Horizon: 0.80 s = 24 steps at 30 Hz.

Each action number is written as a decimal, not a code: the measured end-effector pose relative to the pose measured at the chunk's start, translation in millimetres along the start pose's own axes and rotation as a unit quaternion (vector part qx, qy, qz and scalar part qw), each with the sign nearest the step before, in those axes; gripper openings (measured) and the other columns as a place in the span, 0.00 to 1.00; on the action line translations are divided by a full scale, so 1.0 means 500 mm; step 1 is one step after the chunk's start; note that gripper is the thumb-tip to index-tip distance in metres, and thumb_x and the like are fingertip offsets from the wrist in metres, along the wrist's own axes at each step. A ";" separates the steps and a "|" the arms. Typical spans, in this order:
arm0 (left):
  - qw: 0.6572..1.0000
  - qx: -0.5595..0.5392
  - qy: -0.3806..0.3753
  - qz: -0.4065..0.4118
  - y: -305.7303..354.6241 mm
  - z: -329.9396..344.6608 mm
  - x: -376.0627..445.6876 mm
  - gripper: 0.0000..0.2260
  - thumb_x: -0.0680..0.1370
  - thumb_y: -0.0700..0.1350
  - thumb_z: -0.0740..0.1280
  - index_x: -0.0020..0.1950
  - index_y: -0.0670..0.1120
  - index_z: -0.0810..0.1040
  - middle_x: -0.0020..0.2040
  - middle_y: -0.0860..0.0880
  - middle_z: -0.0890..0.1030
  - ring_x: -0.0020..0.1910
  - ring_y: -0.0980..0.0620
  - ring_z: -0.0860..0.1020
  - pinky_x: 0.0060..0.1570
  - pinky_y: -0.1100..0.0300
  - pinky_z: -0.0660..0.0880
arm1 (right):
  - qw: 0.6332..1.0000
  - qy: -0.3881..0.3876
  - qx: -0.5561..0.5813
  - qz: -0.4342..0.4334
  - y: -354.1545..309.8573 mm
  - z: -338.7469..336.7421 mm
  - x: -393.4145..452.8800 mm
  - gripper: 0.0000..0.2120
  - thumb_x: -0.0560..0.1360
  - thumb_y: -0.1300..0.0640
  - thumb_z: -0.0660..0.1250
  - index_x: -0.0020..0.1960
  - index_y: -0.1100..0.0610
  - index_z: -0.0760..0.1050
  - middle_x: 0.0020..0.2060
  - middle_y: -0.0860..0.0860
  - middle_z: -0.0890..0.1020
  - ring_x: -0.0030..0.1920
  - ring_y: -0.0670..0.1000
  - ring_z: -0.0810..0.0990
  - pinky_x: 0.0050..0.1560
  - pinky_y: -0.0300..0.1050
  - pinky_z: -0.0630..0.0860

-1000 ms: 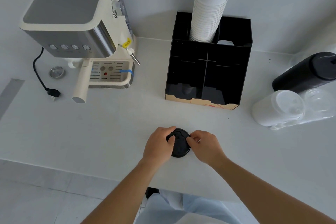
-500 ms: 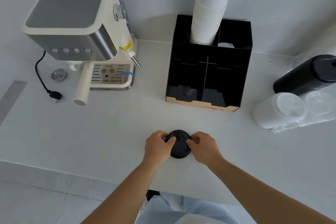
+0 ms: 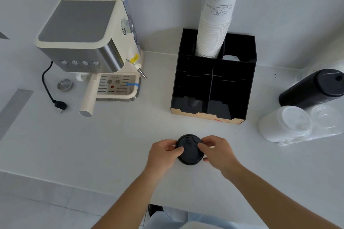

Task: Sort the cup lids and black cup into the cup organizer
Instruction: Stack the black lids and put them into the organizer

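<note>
A black round lid (image 3: 189,152) sits on the white counter near the front edge; what is under it is hidden. My left hand (image 3: 163,153) grips its left rim and my right hand (image 3: 216,151) grips its right rim, thumbs on top. Behind stands the black cup organizer (image 3: 214,83), with a tall stack of white paper cups (image 3: 214,29) in its back left slot. At the right lie a sleeve of black lids (image 3: 314,89), a sleeve of white lids (image 3: 284,123) and a sleeve of clear lids (image 3: 327,119).
A cream espresso machine (image 3: 89,42) stands at the back left, its portafilter handle (image 3: 89,98) pointing forward. A black power plug (image 3: 59,106) and a small metal filter basket (image 3: 64,84) lie beside it. The counter's front edge (image 3: 55,184) runs below my hands.
Both hands stay on the black lid in the same spot; the thumbs have shifted further onto its top. The view has tilted slightly.
</note>
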<state>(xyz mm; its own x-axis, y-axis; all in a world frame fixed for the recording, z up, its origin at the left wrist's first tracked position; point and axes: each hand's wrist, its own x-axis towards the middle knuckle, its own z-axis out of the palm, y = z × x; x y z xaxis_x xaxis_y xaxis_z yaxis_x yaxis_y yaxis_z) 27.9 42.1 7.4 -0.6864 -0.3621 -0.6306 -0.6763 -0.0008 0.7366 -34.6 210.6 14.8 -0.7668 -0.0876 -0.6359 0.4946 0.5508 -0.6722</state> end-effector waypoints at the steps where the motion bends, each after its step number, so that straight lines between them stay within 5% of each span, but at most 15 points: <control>1: 1.000 -0.006 0.002 0.007 0.013 0.001 -0.002 0.08 0.70 0.43 0.75 0.49 0.46 0.84 0.40 0.52 0.84 0.39 0.56 0.81 0.38 0.68 0.74 | 1.000 0.002 0.011 -0.006 -0.008 -0.009 0.000 0.07 0.76 0.55 0.69 0.53 0.52 0.80 0.46 0.48 0.83 0.43 0.52 0.84 0.50 0.53 0.84; 3: 0.999 -0.033 0.005 0.014 0.034 0.004 0.001 0.09 0.70 0.43 0.75 0.50 0.46 0.85 0.38 0.52 0.83 0.36 0.56 0.79 0.38 0.65 0.74 | 0.999 0.005 0.028 -0.020 -0.025 -0.026 0.004 0.09 0.76 0.55 0.70 0.55 0.51 0.79 0.48 0.49 0.83 0.44 0.52 0.84 0.48 0.52 0.85; 7: 0.996 -0.079 0.014 0.027 0.080 0.012 0.006 0.10 0.67 0.46 0.75 0.46 0.53 0.82 0.45 0.51 0.84 0.48 0.51 0.82 0.55 0.52 0.79 | 0.997 0.025 0.049 -0.047 -0.068 -0.059 0.025 0.09 0.76 0.58 0.71 0.55 0.54 0.79 0.49 0.51 0.83 0.48 0.53 0.83 0.48 0.52 0.85; 10: 0.994 -0.096 0.028 0.047 0.110 0.016 0.016 0.08 0.68 0.46 0.76 0.44 0.53 0.81 0.46 0.51 0.85 0.50 0.50 0.83 0.56 0.49 0.79 | 0.996 0.025 0.053 -0.061 -0.099 -0.081 0.047 0.08 0.76 0.61 0.70 0.54 0.54 0.80 0.49 0.52 0.83 0.50 0.54 0.83 0.49 0.52 0.84; 18: 0.987 -0.139 0.058 0.060 0.189 0.029 0.045 0.09 0.74 0.44 0.72 0.53 0.50 0.83 0.47 0.54 0.83 0.51 0.53 0.82 0.58 0.55 0.77 | 0.992 0.035 -0.018 -0.120 -0.201 -0.106 0.125 0.06 0.76 0.60 0.69 0.51 0.51 0.80 0.46 0.49 0.85 0.47 0.54 0.85 0.50 0.54 0.84; 24: 0.983 -0.181 0.016 -0.016 0.231 0.034 0.067 0.05 0.74 0.45 0.66 0.47 0.47 0.78 0.42 0.48 0.70 0.44 0.51 0.67 0.48 0.59 0.68 | 0.971 -0.001 -0.168 -0.169 -0.278 -0.098 0.184 0.15 0.75 0.62 0.68 0.61 0.52 0.77 0.51 0.50 0.83 0.49 0.52 0.82 0.51 0.46 0.81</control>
<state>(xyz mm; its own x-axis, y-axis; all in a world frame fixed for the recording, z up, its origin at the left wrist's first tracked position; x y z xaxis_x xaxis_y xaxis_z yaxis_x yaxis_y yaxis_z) -77.5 45.9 67.1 -0.6530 -0.3857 -0.6517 -0.5544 -0.3428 0.7584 -194.0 166.3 68.4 -0.8610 -0.3116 -0.4019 0.0531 0.7308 -0.6805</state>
